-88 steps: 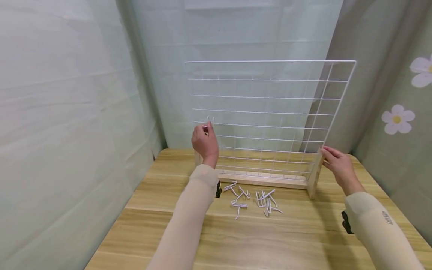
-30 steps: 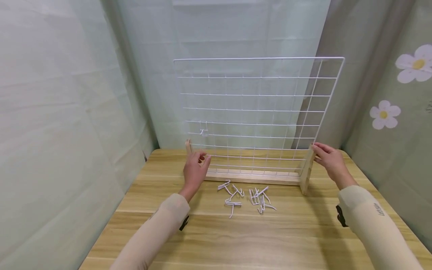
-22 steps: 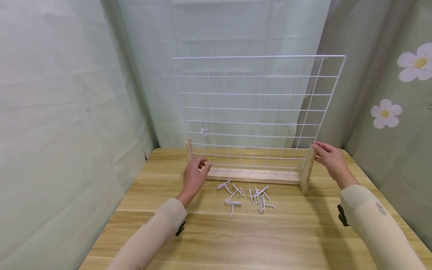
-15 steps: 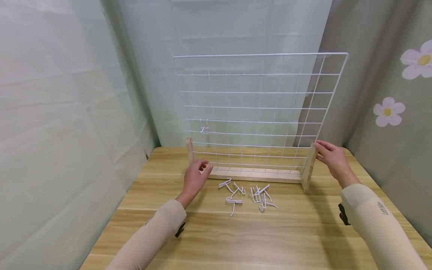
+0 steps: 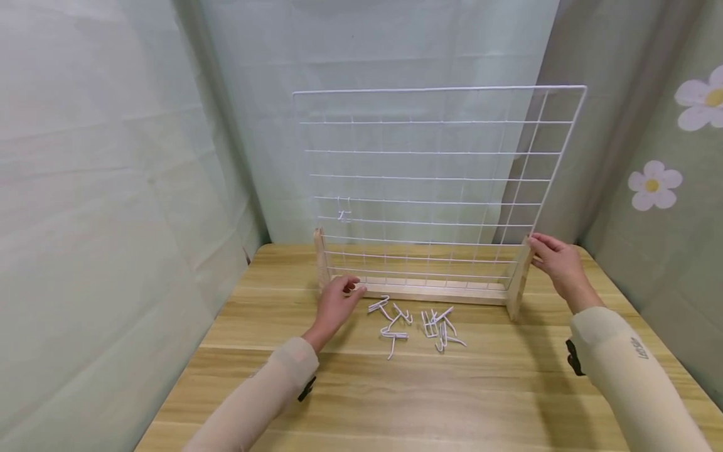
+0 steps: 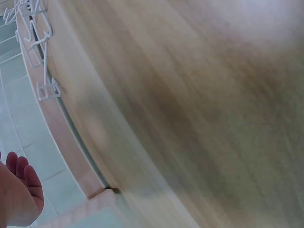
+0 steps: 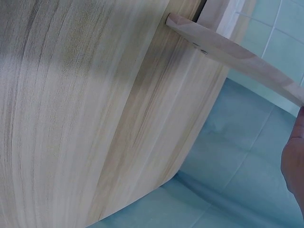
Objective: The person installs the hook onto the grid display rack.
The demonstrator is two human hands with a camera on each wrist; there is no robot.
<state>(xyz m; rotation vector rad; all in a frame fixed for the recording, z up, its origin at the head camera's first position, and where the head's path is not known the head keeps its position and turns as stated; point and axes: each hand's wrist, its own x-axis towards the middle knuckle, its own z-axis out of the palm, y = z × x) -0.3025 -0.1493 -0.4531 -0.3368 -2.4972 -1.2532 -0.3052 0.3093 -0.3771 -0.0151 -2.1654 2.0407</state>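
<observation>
While the right wooden upright (image 5: 521,280) is pinched near its top by the right hand (image 5: 560,266), the left hand (image 5: 336,306) is held low near the base bar (image 5: 435,293), fingers loosely bent, grip narrowly parted. White hooks (image 5: 395,335) are spread before the bar, well inside the side edges of the desk (image 5: 440,402); one hook (image 5: 343,216) is hung toward the left of the wire grid (image 5: 429,178).

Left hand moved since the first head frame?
Yes, down: against the wire grid, the left hand has dropped from the level of the hung hook to near the bottom rail of the stand.
</observation>
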